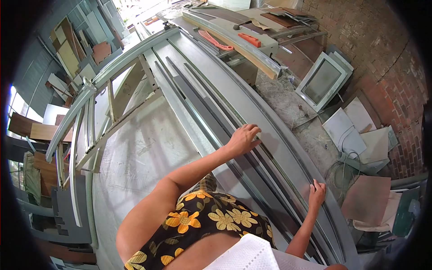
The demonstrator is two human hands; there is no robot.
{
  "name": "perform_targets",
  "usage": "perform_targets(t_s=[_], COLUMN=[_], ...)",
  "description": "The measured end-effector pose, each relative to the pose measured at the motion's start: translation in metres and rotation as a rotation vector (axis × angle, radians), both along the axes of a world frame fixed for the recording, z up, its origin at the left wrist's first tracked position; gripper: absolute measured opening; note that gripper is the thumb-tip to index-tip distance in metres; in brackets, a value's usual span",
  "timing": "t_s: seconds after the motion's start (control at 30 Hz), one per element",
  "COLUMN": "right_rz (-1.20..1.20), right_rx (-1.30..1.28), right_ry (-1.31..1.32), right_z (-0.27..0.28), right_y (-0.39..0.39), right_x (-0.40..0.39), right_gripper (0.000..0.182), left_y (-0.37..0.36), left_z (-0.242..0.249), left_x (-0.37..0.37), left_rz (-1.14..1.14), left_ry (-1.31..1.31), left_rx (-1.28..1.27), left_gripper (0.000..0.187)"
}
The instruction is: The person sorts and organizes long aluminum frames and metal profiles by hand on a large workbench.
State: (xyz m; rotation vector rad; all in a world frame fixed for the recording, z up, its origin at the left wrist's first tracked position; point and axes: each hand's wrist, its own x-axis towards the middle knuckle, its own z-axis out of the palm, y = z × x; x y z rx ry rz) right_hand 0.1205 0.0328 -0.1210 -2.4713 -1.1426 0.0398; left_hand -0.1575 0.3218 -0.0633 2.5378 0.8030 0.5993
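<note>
My left hand point(245, 138) is over the long grey profiles point(216, 114) at the middle of the view. Its fingers are bent, with the thumb apart from them, and it rests at a thin strip point(276, 165) running lengthwise. Lower right, my right hand point(317, 193) is by the outer edge of the long grey panel point(270, 130). Its fingers are curled together; what they grip, if anything, is too small to tell. Several dark and light profiles lie side by side between my body and that edge.
A metal frame point(112, 121) stands at the left. Beyond the panel, a beam point(238, 45) is near a red-orange tool point(249, 39) and a curved red handle point(215, 40). A framed window point(320, 81) leans by the brick wall point(369, 49). Loose boards point(344, 130) and cable lie at right.
</note>
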Motion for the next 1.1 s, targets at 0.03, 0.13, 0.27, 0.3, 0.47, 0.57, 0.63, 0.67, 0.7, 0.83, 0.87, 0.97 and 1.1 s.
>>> perform_targets(t_s=[0.03, 0.13, 0.27, 0.3, 0.47, 0.57, 0.63, 0.67, 0.7, 0.83, 0.87, 0.97, 1.1], right_rz=[-0.011, -0.001, -0.009, -0.006, -0.007, -0.015, -0.025, -0.02, -0.016, -0.009, -0.008, 0.003, 0.007], right_rx=[-0.006, -0.01, -0.003, 0.001, 0.003, -0.002, 0.003, 0.005, 0.007, -0.002, 0.012, 0.025, 0.034], right_ry=[0.005, -0.006, -0.006, -0.005, -0.025, -0.029, -0.037, -0.037, -0.037, -0.034, -0.034, -0.028, -0.037], right_z=[0.001, -0.002, -0.006, -0.006, -0.006, -0.007, -0.014, -0.014, -0.014, -0.012, -0.017, -0.019, -0.023], right_y=[0.001, 0.001, 0.003, 0.003, 0.008, 0.011, 0.016, 0.016, 0.017, 0.021, 0.024, 0.026, 0.028], right_x=[0.0, 0.002, -0.002, -0.002, -0.008, -0.008, -0.014, -0.013, -0.013, -0.014, -0.018, -0.018, -0.018], right_gripper=[0.031, 0.031, 0.031, 0.031, 0.031, 0.03, 0.03, 0.03, 0.03, 0.03, 0.029, 0.029, 0.029], left_y=[0.003, 0.007, 0.015, 0.015, 0.019, 0.019, 0.023, 0.023, 0.023, 0.024, 0.027, 0.027, 0.028], left_z=[-0.004, -0.014, -0.025, -0.027, -0.041, -0.049, -0.059, -0.062, -0.063, -0.071, -0.077, -0.074, -0.075], left_x=[0.009, 0.032, 0.052, 0.056, 0.07, 0.074, 0.072, 0.073, 0.073, 0.071, 0.068, 0.067, 0.067], left_rz=[-0.025, -0.049, -0.11, -0.115, -0.126, -0.118, -0.112, -0.108, -0.104, -0.086, -0.083, -0.074, -0.059], left_ry=[-0.019, 0.033, 0.098, 0.096, 0.151, 0.183, 0.208, 0.222, 0.241, 0.269, 0.261, 0.272, 0.293], left_rx=[0.03, 0.088, 0.129, 0.135, 0.15, 0.144, 0.156, 0.157, 0.149, 0.113, 0.11, 0.108, 0.11], left_gripper=[0.04, 0.052, 0.065, 0.067, 0.076, 0.076, 0.076, 0.076, 0.076, 0.076, 0.075, 0.074, 0.074])
